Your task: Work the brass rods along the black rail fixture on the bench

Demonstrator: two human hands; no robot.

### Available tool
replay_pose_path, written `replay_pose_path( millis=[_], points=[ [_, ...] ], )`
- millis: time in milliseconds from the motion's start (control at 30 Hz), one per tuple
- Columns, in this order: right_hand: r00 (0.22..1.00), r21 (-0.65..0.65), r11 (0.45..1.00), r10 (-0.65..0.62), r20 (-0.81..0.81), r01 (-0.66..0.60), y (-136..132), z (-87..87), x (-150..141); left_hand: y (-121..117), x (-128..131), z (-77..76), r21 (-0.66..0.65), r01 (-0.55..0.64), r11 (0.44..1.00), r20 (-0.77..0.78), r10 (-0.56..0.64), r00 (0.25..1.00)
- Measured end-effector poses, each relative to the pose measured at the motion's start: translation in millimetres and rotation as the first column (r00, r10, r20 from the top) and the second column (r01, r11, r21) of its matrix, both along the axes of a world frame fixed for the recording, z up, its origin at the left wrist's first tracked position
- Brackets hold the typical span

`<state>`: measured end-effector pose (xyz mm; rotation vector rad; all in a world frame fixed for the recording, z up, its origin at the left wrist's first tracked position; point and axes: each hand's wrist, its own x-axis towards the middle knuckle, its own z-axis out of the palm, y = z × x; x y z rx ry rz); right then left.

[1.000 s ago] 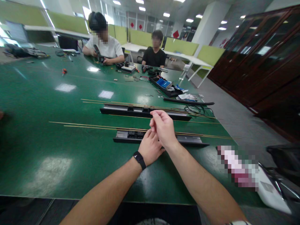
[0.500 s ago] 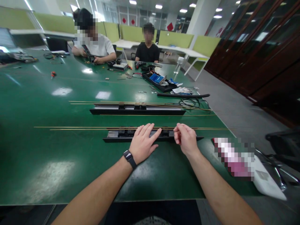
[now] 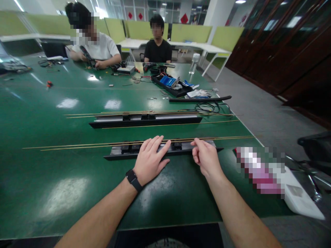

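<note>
A long black power strip housing (image 3: 121, 153) lies on the green table (image 3: 64, 193) in front of me, with thin brass rods (image 3: 77, 145) along its far side. My left hand (image 3: 150, 160), a black watch on its wrist, lies flat with fingers stretched over the middle of the strip. My right hand (image 3: 206, 157) rests at the strip's right part with fingers curled in a pinch; what it holds is hidden. A second black strip (image 3: 144, 120) with more brass rods (image 3: 155, 112) lies farther back.
Two people sit at the far side of the table, working with small tools and parts. A black tray (image 3: 172, 86) of parts, a black bar (image 3: 200, 100), coiled cable (image 3: 209, 107) and a clear bottle (image 3: 191, 63) lie at the right rear. A white object (image 3: 300, 198) sits at the table's right edge.
My left hand spread flat onto the near strip. My right hand came down from mid-air to the strip's right part. The view has tilted slightly.
</note>
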<state>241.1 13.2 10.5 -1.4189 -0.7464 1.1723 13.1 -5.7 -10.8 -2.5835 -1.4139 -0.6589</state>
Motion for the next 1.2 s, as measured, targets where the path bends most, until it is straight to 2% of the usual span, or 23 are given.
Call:
replay_pose_path(
  millis=[167,533,1200],
  points=[
    [1.0,-0.045,0.999,0.015,-0.008,-0.016,0.3,-2.6,2.9,0.6,-0.7,0.7,0.001,0.003,1.0,0.005,-0.003,1.0],
    [0.99,-0.01,1.0,0.0,-0.138,-0.001,2.7,-9.0,5.2,3.8,-6.5,-0.8,0.006,0.03,1.0,0.004,-0.03,1.0],
    [0.988,-0.014,0.999,0.032,-0.152,-0.034,2.5,-11.7,7.9,2.0,-9.9,4.6,0.01,0.04,0.999,0.037,-0.04,0.998]
  ],
)
